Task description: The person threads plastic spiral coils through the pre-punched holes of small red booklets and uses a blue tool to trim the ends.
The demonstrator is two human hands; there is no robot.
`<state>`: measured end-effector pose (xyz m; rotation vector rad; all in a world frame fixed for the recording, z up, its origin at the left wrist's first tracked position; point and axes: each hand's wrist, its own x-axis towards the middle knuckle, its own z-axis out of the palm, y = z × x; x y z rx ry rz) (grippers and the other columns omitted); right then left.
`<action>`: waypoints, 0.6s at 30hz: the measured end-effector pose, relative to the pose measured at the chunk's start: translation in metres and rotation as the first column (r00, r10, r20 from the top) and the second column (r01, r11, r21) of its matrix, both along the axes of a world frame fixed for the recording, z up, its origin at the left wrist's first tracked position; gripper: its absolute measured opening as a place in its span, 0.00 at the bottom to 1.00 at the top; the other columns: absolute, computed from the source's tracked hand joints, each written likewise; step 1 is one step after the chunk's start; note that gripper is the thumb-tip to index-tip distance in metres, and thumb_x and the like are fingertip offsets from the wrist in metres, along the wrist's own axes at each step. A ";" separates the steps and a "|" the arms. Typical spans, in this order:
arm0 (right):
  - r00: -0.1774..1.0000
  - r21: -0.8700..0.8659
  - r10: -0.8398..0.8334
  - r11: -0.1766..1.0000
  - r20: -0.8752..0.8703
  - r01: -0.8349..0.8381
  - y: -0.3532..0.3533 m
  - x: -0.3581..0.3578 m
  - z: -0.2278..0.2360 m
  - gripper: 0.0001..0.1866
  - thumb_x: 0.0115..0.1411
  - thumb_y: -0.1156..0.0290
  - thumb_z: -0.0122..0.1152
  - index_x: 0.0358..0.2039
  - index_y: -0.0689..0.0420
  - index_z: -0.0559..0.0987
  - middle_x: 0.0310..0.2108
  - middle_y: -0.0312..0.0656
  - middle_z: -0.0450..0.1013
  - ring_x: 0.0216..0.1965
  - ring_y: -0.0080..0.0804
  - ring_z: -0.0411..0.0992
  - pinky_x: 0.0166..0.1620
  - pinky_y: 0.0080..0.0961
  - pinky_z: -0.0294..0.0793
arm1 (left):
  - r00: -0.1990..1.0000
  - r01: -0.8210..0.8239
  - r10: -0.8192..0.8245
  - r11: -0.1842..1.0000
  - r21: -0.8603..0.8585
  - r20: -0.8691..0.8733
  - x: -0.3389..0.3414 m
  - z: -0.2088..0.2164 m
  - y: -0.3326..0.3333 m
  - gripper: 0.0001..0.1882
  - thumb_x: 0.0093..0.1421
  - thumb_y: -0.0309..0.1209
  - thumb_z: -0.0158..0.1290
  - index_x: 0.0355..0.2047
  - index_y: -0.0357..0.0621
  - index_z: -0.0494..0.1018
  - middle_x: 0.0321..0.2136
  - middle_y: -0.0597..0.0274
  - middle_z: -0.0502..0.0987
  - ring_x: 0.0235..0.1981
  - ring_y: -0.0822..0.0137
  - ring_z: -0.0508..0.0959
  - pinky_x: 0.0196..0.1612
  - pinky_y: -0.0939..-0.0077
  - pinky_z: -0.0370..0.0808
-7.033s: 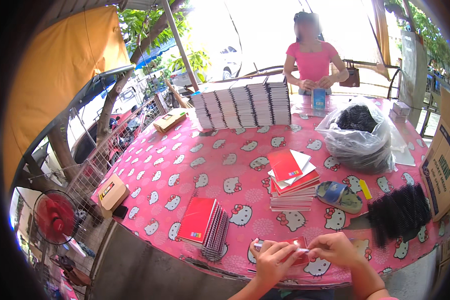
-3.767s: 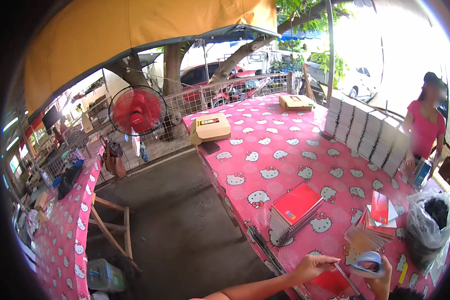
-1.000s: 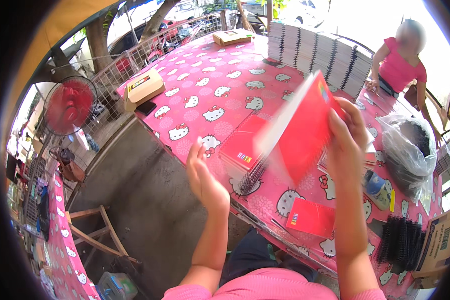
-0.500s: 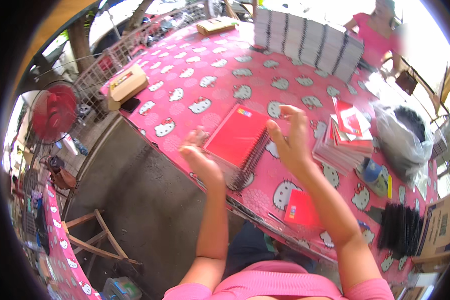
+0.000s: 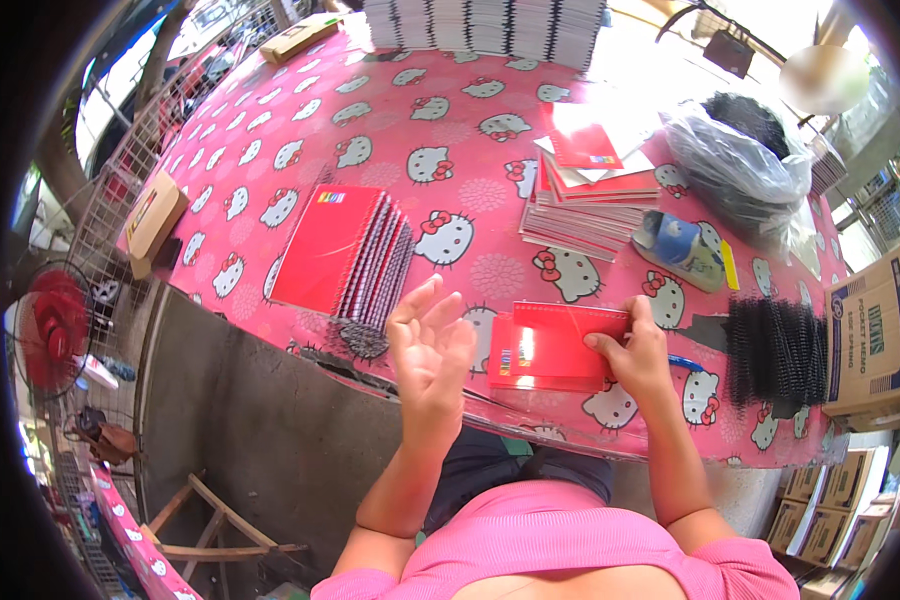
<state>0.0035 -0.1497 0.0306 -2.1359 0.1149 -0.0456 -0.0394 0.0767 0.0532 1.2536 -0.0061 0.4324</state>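
My right hand (image 5: pixel 638 350) grips a red notepad (image 5: pixel 560 335) by its right side, thumb on top; a row of punched holes runs along its far edge. Partly under it, at its left, lies another red cover (image 5: pixel 502 350) on the table. My left hand (image 5: pixel 432 350) is raised beside them, fingers apart and palm turned up, holding nothing. To its left, a stack of red spiral notebooks (image 5: pixel 325 250) with dark coils rests near the table edge. Farther off, right of centre, stands a loose pile of red-covered pads (image 5: pixel 580 215) without coils.
Black spiral coils (image 5: pixel 778 350) lie at the right beside a cardboard box (image 5: pixel 875 330). Behind them are a plastic bag (image 5: pixel 735 175) of black coils and a blue-and-olive shoe-like object (image 5: pixel 680 248). White notebook stacks (image 5: pixel 480 25) line the far edge. A red fan (image 5: pixel 55 325) stands left.
My hands have left the spiral notebook stack. The right has taken hold of the red notepad near the table's front; the left has moved beside it. The view has turned to the right.
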 end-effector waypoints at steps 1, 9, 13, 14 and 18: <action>0.999 -0.049 0.004 0.999 0.040 -0.002 0.003 -0.002 0.003 0.22 0.44 0.73 0.73 0.35 0.61 0.68 0.30 0.49 0.73 0.34 0.43 0.74 0.36 0.33 0.72 | 0.998 -0.012 0.014 0.999 0.039 -0.055 0.003 -0.010 -0.008 0.32 0.59 0.21 0.52 0.62 0.40 0.53 0.61 0.47 0.56 0.60 0.54 0.63 0.60 0.62 0.62; 0.970 0.171 0.021 0.983 0.243 -0.064 0.014 -0.005 -0.021 0.20 0.45 0.77 0.69 0.37 0.61 0.69 0.32 0.50 0.69 0.34 0.52 0.70 0.38 0.38 0.69 | 0.983 0.185 -0.108 0.633 0.751 -0.151 0.011 -0.039 -0.035 0.35 0.56 0.20 0.56 0.63 0.41 0.57 0.60 0.50 0.61 0.65 0.55 0.56 0.65 0.63 0.52; 0.831 -0.224 0.081 0.973 0.551 0.054 0.008 -0.009 -0.015 0.17 0.46 0.79 0.67 0.35 0.61 0.68 0.33 0.50 0.70 0.36 0.48 0.71 0.40 0.38 0.70 | 0.994 0.072 0.023 0.598 0.798 -0.107 0.013 -0.033 -0.045 0.36 0.55 0.21 0.56 0.64 0.42 0.55 0.59 0.50 0.61 0.61 0.55 0.62 0.63 0.61 0.56; 0.795 -0.260 0.095 0.962 0.600 0.081 0.007 -0.008 -0.005 0.17 0.47 0.80 0.66 0.34 0.61 0.67 0.33 0.49 0.71 0.35 0.48 0.71 0.40 0.37 0.70 | 0.995 -0.011 0.091 0.527 0.850 -0.044 0.012 -0.022 -0.049 0.37 0.56 0.21 0.56 0.64 0.42 0.55 0.59 0.51 0.61 0.60 0.55 0.63 0.63 0.61 0.58; 0.884 0.281 0.201 0.898 0.422 -0.338 0.007 -0.033 0.010 0.18 0.45 0.86 0.64 0.32 0.59 0.64 0.32 0.46 0.72 0.32 0.40 0.71 0.36 0.29 0.71 | 0.995 0.028 -0.086 0.761 0.648 0.059 -0.005 -0.020 -0.041 0.32 0.59 0.19 0.53 0.63 0.42 0.57 0.51 0.56 0.64 0.54 0.61 0.67 0.58 0.67 0.63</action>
